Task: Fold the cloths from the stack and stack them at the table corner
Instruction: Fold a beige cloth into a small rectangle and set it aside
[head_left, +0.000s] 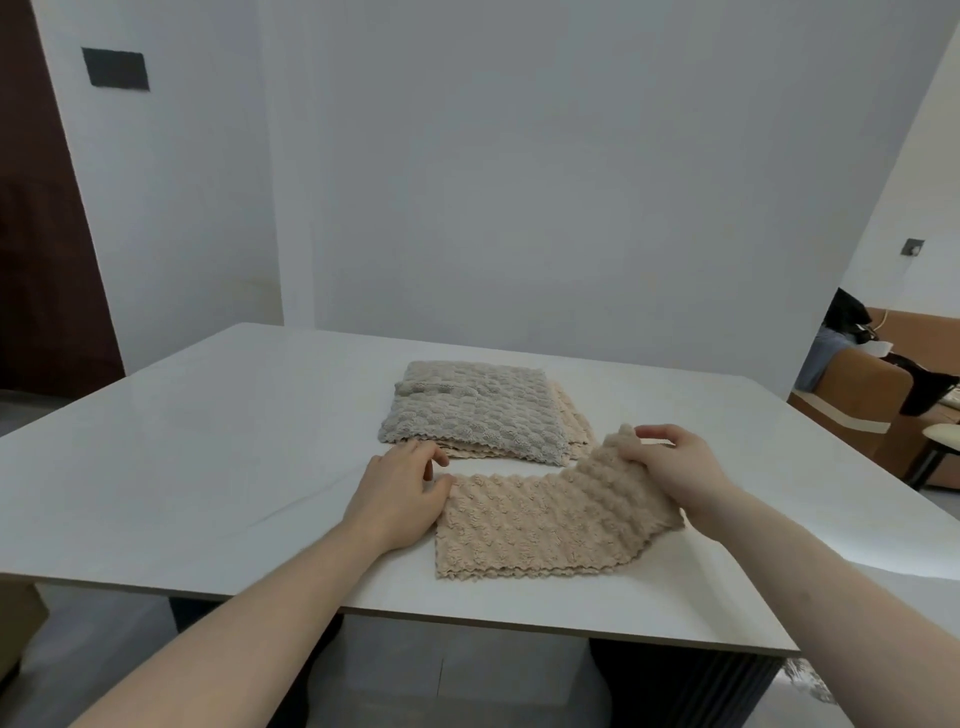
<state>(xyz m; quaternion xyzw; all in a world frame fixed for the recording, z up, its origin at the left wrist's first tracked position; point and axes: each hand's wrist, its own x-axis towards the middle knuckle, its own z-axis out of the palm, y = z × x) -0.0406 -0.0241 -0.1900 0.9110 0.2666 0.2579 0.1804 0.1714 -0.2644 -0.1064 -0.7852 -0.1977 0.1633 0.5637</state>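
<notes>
table (182, 467): white top, no writing readable on anything
stack (478, 410): grey cloth on top, beige ones under; just beyond both hands, apart from them
beige cloth (535, 525): flat between the hands, right end lifted
right hand (675, 467): pinched shut on cloth's raised right edge
left hand (400, 493): fingers spread, loose, resting at cloth's left edge, gripping nothing

1. A beige cloth (540, 525), nubbly in texture with scalloped edges, lies on the near part of the table, its right end lifted and curling.
2. Just behind it sits the stack (478, 410), a grey cloth (467, 405) topping beige ones.
</notes>
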